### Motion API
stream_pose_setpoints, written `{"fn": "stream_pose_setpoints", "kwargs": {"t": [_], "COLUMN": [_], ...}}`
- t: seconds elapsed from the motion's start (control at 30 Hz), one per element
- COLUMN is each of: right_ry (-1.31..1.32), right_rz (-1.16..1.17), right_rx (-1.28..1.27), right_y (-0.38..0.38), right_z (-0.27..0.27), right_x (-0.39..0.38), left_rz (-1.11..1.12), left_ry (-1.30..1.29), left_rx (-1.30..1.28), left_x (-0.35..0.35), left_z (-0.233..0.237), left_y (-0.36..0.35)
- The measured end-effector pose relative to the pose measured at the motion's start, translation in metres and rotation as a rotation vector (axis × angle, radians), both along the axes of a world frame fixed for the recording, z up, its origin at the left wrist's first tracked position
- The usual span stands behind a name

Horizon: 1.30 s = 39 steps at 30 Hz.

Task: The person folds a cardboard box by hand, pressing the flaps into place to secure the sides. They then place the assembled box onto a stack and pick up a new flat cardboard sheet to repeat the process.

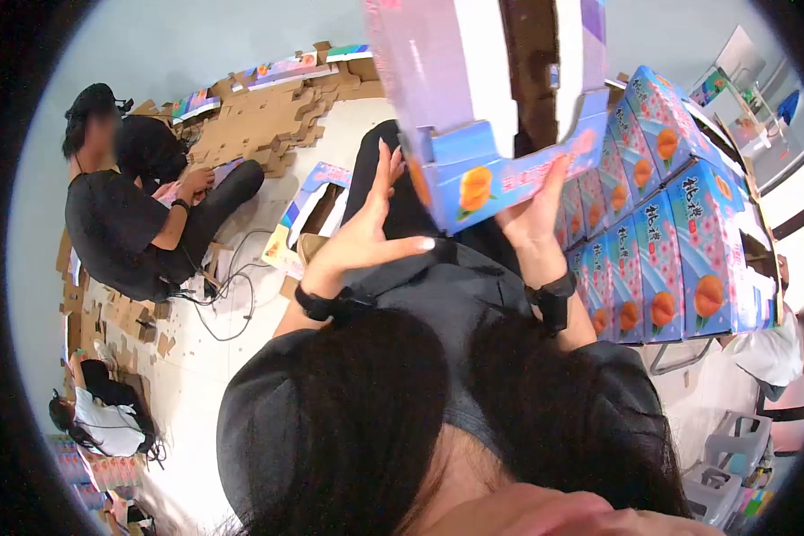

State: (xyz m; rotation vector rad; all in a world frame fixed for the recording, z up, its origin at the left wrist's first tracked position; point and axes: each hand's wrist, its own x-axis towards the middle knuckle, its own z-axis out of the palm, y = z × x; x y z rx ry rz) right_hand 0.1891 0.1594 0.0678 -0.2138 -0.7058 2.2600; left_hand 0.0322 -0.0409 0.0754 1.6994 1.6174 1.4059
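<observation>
A printed cardboard box, blue and pink with an orange peach picture, is held up in front of me with its long opening showing the brown inside. My right hand grips its near lower edge, the thumb against the printed side and the other fingers hidden beneath. To the left of the box is my left hand, with thumb and fingers spread apart and nothing in it. Its fingertips are close to the box's left side; whether they touch cannot be made out. Both wrists wear black bands.
Similar peach-printed boxes are stacked on a stand at right. Another opened box lies on the floor at left. Brown cardboard pieces cover the floor near the wall, with a black cable nearby. Other people sit around the room.
</observation>
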Motion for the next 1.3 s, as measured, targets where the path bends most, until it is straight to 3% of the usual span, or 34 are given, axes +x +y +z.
{"fn": "stream_pose_setpoints", "kwargs": {"t": [0.07,0.23,0.37,0.4,0.47,0.5,0.6,0.63,0.73,0.87,1.03,1.3], "right_ry": [-0.045,-0.260,-0.638,-0.433,-0.596,-0.674,-0.713,-0.607,-0.625,-0.493,-0.281,-0.385], "right_rz": [0.228,0.444,0.836,0.788,0.966,0.922,0.206,-0.072,-0.352,-0.200,-0.313,-0.390], "right_rx": [0.017,0.244,0.919,1.187,1.250,1.421,1.800,1.916,2.260,2.432,2.494,2.451], "right_y": [-0.011,-0.012,0.015,0.016,0.000,-0.001,-0.019,-0.022,-0.027,-0.013,-0.021,-0.021], "right_z": [-0.010,-0.015,-0.007,-0.013,0.034,0.046,0.083,0.088,0.093,0.061,0.046,0.048], "right_x": [0.000,0.002,0.023,0.025,0.049,0.053,0.059,0.056,0.032,0.002,-0.007,0.005], "left_rz": [0.062,0.138,0.248,0.254,0.264,0.303,0.304,0.296,0.279,0.231,0.226,0.134], "left_ry": [-0.076,-0.516,-0.772,-0.807,-0.873,-0.849,-0.913,-0.903,-0.864,-0.742,-0.629,-0.591], "left_rx": [0.112,0.174,0.243,0.218,0.170,0.163,0.159,0.153,0.150,0.155,0.118,0.116], "left_x": [0.002,-0.006,-0.019,-0.024,-0.030,-0.029,-0.028,-0.029,-0.033,-0.042,-0.051,-0.057], "left_z": [-0.010,-0.021,-0.022,-0.024,-0.029,-0.034,-0.041,-0.044,-0.045,-0.037,-0.028,-0.031], "left_y": [0.010,0.004,-0.009,-0.014,-0.018,-0.018,-0.019,-0.020,-0.023,-0.038,-0.058,-0.053]}}
